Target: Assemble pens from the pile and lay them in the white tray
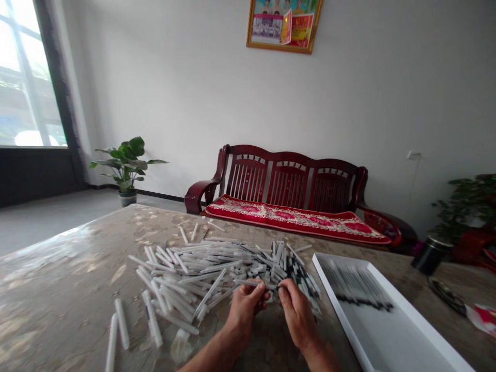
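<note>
Just in front of the pile, my left hand [248,305] pinches a pale pen barrel [248,282] that points to the left. At its right end my right hand [296,310] is closed on a small black pen part [277,288]; whether it is a cap or a grip I cannot make out. Behind both hands spreads a heap of translucent white pen barrels [174,279], with darker pieces [298,268] mixed in on the right. To the right, a white tray [411,330] holds a row of pens [356,281] with black ends.
The patterned table [58,299] carries a few loose barrels [121,323] at left front. A dark canister [431,256] and a black cable [447,297] lie beyond the tray. A wooden bench [290,181] stands behind the table, a potted plant [127,163] to the left.
</note>
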A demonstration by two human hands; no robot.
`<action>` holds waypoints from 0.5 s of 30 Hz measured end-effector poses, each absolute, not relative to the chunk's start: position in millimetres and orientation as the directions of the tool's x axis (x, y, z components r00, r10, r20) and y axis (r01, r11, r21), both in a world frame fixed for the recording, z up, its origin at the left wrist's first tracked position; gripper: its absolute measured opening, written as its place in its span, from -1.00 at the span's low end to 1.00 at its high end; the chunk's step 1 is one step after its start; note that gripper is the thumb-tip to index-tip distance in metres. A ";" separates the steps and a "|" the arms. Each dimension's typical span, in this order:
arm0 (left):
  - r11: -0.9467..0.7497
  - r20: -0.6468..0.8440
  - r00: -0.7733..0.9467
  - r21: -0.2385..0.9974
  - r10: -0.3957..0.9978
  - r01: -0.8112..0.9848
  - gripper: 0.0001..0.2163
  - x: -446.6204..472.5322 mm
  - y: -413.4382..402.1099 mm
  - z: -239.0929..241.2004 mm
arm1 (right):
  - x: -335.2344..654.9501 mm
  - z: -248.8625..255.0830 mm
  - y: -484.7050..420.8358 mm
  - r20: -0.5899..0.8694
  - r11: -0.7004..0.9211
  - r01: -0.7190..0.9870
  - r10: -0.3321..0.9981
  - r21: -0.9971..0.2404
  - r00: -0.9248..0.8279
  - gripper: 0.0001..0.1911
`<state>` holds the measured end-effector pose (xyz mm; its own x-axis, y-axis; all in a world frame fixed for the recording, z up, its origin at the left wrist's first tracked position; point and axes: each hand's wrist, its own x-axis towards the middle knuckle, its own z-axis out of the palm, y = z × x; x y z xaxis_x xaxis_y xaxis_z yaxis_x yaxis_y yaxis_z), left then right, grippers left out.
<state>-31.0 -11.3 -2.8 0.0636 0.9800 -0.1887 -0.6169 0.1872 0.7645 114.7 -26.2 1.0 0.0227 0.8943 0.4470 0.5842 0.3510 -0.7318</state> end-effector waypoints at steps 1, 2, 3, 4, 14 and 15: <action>0.187 -0.187 0.066 0.765 0.980 -0.617 -0.57 -30.8 -11.4 -2.8 | 114.1 1.8 -26.9 0.454 0.356 0.593 0.891 -0.722 0.019 -0.73; 0.185 -0.180 0.070 0.769 0.981 -0.612 -0.57 -30.4 -11.4 -3.0 | 113.6 2.0 -27.2 0.455 0.355 0.602 0.890 -0.715 0.015 -0.72; 0.179 -0.168 0.076 0.776 0.983 -0.604 -0.58 -30.0 -11.2 -3.4 | 113.3 1.7 -27.1 0.449 0.347 0.606 0.894 -0.715 0.018 -0.69; 0.172 -0.155 0.081 0.785 0.985 -0.596 -0.58 -29.5 -11.1 -3.9 | 113.0 1.0 -26.9 0.432 0.329 0.603 0.902 -0.727 0.028 -0.65; 0.167 -0.146 0.082 0.801 0.986 -0.575 -0.59 -28.8 -11.4 -5.1 | 107.7 -5.4 -24.1 0.466 0.326 0.581 0.879 -0.746 0.105 -0.60; 0.168 -0.145 0.086 0.804 0.986 -0.570 -0.58 -28.3 -11.4 -5.5 | 108.0 -5.6 -24.0 0.453 0.314 0.585 0.885 -0.748 0.105 -0.58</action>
